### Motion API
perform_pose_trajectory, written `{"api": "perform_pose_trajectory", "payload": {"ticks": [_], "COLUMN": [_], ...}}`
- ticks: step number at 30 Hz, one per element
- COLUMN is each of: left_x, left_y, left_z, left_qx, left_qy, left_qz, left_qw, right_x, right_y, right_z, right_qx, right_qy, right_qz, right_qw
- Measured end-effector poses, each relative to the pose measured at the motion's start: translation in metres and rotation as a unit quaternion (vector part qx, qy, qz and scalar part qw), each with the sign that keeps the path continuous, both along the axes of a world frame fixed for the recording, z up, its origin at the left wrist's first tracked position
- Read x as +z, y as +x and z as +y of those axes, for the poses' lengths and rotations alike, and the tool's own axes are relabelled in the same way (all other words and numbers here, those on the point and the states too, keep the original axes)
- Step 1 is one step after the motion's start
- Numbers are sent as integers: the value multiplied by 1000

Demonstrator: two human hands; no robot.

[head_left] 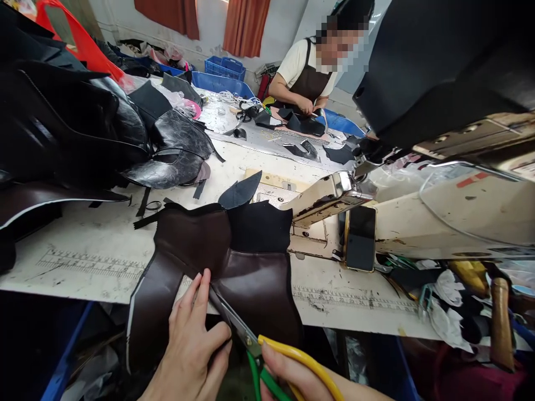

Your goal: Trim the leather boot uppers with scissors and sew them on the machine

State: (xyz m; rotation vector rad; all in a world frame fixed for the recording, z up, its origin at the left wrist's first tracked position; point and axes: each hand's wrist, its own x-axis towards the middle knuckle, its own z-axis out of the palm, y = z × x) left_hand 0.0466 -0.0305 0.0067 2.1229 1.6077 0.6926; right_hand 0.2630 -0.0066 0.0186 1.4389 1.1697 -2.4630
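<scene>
A dark brown leather piece (254,278) with black lining (261,225) lies over the front edge of the white table. On it rests my left hand (194,337), two fingertips pressed on the leather near a seam and the thumb and other fingers curled at the edge; whether these pinch the material is unclear. My right hand (292,370) grips scissors (246,331) with yellow and green handles. The scissors' blades point up and left, their tips at the leather beside my left fingertips.
Black leather pieces (171,145) are heaped at the left. A sewing machine (330,195) and a phone (360,239) stand right of the leather. Across the table a person (311,78) handles material. A wooden-handled tool (500,323) is at the far right.
</scene>
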Motion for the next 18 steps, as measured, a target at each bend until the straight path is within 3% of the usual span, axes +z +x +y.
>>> {"api": "perform_pose_trajectory", "payload": {"ticks": [5,11,18], "left_x": [3,6,7], "left_y": [-5,-12,-30], "left_z": [0,1,5], "left_qx": [-13,-22,-56], "left_qy": [-14,-33,-81], "left_qz": [-8,-17,-39], "left_qw": [1000,999,994], "right_x": [-12,-10,-13], "right_y": [-5,-22,-24], "right_z": [0,5,7], "right_qx": [-8,-16,-46], "right_qy": [-26,-61,-81], "right_qz": [7,-15,29], "right_qw": [1000,998,995]}}
